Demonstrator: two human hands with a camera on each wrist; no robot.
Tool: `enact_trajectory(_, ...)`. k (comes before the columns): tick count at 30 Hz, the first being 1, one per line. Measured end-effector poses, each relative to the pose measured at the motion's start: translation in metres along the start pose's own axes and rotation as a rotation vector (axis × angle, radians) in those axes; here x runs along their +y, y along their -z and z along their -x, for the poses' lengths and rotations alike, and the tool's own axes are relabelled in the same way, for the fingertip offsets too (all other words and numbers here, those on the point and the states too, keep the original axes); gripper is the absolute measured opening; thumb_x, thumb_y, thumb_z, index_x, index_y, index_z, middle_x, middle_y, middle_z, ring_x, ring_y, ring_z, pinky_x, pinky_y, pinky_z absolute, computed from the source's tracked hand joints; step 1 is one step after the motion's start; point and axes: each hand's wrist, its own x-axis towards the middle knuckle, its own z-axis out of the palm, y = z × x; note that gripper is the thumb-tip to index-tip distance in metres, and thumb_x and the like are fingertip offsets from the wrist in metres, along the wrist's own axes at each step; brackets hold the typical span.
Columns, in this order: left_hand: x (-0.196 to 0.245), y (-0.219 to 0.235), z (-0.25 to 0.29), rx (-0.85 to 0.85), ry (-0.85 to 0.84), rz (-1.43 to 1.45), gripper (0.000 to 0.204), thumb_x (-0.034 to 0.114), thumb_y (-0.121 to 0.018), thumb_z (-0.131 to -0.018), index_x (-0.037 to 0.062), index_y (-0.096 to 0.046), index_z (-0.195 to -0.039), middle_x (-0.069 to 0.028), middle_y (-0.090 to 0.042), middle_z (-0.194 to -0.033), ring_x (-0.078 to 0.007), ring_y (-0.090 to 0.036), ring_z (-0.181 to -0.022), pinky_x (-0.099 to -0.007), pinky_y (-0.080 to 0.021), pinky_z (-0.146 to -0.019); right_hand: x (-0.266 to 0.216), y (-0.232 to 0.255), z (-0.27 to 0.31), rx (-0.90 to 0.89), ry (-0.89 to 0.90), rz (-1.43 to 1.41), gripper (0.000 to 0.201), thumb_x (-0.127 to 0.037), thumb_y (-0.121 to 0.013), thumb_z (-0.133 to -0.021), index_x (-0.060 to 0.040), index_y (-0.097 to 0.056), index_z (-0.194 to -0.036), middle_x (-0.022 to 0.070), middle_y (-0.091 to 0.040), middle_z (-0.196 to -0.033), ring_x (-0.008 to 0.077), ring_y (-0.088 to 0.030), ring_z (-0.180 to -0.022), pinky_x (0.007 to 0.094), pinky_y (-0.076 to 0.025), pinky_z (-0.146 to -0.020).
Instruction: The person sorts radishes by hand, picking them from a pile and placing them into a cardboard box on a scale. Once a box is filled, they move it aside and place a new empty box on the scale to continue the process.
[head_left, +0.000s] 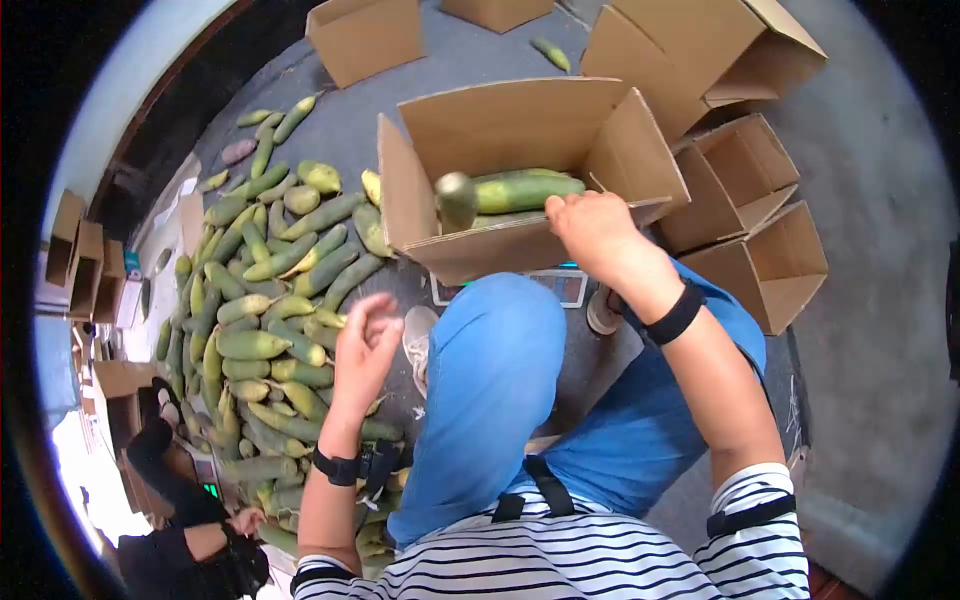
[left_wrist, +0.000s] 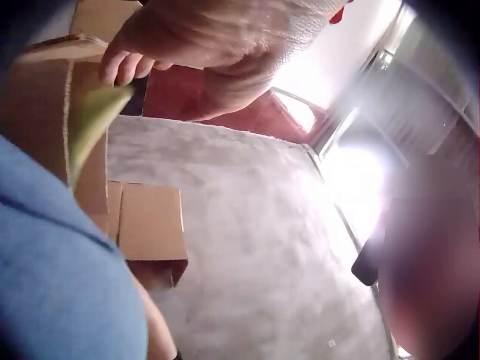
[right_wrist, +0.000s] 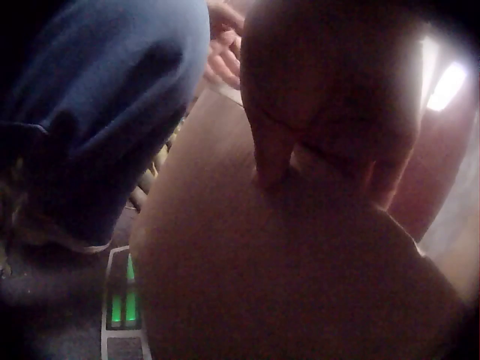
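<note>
In the head view an open cardboard box [head_left: 470, 262] stands before my knees with long green radishes [head_left: 525, 192] inside. One radish [head_left: 457, 203] at its left end stands on end and looks blurred. My right hand [head_left: 600, 235] grips the box's near rim at the right; the right wrist view has the thumb against the outer wall [right_wrist: 225, 247]. My left hand [head_left: 368, 350], fingers loosely bent and holding nothing, is above the radish pile beside my knee. In the left wrist view a radish tip [left_wrist: 97, 124] shows just below the left hand [left_wrist: 217, 52].
A large pile of green radishes [head_left: 290, 345] covers the floor on the left. A scale with a green display [right_wrist: 124, 300] sits beneath the box. More cardboard boxes [head_left: 765, 260] stand right and behind. Another person [head_left: 190, 530] works at the lower left.
</note>
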Motion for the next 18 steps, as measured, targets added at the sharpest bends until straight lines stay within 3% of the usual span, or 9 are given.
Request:
enact_trajectory(2,-0.045,0.012,0.029,0.022,0.051,-0.275,0.039,0.009,-0.062,-0.082,0.0001,-0.049,-0.117,-0.0142,-0.057,-0.111,-0.0176,-0.059,-0.090,-0.0288,-0.048,-0.079,0.001,-0.005,-0.002,0.045,0.026,-0.014,0.008,-0.007,-0.052,-0.079,-0.0047,-0.053,-0.086,0.0118,-0.064,-0.081,0.0267,-0.064,-0.078,0.0386,-0.051,-0.064)
enact_trajectory(5,-0.112,0.020,0.083,-0.080,0.096,-0.776,0.040,0.018,-0.066,-0.076,0.0009,-0.052,-0.109,-0.0181,-0.057,-0.107,-0.0288,-0.060,-0.089,-0.0376,-0.049,-0.077,0.000,-0.005,-0.005,-0.087,-0.102,0.033,0.011,-0.013,-0.057,-0.080,-0.0041,-0.053,-0.085,0.0156,-0.062,-0.079,0.0324,-0.062,-0.076,0.0432,-0.051,-0.063)
enact_trajectory(7,-0.139,0.019,0.113,-0.302,0.187,-1.052,0.037,0.025,-0.067,-0.074,0.0030,-0.053,-0.101,-0.0160,-0.058,-0.101,-0.0324,-0.059,-0.092,-0.0429,-0.049,-0.075,0.009,-0.011,-0.002,0.042,0.037,-0.064,0.015,-0.014,-0.060,-0.082,-0.0028,-0.052,-0.087,0.0173,-0.062,-0.082,0.0348,-0.061,-0.080,0.0447,-0.048,-0.068)
enact_trajectory(10,-0.168,0.019,0.138,-0.373,0.311,-1.115,0.038,0.027,-0.068,-0.075,0.0031,-0.051,-0.098,-0.0178,-0.057,-0.096,-0.0349,-0.057,-0.092,-0.0455,-0.047,-0.076,-0.001,0.001,-0.001,-0.034,0.038,-0.018,0.016,-0.016,-0.058,-0.083,-0.0023,-0.052,-0.090,0.0170,-0.063,-0.085,0.0335,-0.061,-0.084,0.0425,-0.049,-0.071)
enact_trajectory(14,-0.188,0.042,0.144,-0.178,0.330,-1.088,0.034,0.024,-0.069,-0.071,0.0066,-0.054,-0.096,-0.0122,-0.058,-0.095,-0.0321,-0.057,-0.093,-0.0445,-0.048,-0.072,-0.001,0.001,-0.003,-0.050,0.018,-0.033,0.018,-0.018,-0.058,-0.085,-0.0021,-0.052,-0.091,0.0172,-0.063,-0.085,0.0336,-0.061,-0.084,0.0429,-0.049,-0.071)
enact_trajectory(18,-0.204,0.103,0.140,0.125,0.354,-1.353,0.033,0.020,-0.070,-0.069,0.0071,-0.055,-0.096,-0.0103,-0.053,-0.098,-0.0291,-0.053,-0.095,-0.0414,-0.045,-0.076,-0.003,0.002,-0.004,-0.031,0.016,-0.036,0.019,-0.018,-0.058,-0.084,-0.0020,-0.052,-0.091,0.0174,-0.063,-0.086,0.0336,-0.061,-0.084,0.0432,-0.049,-0.072)
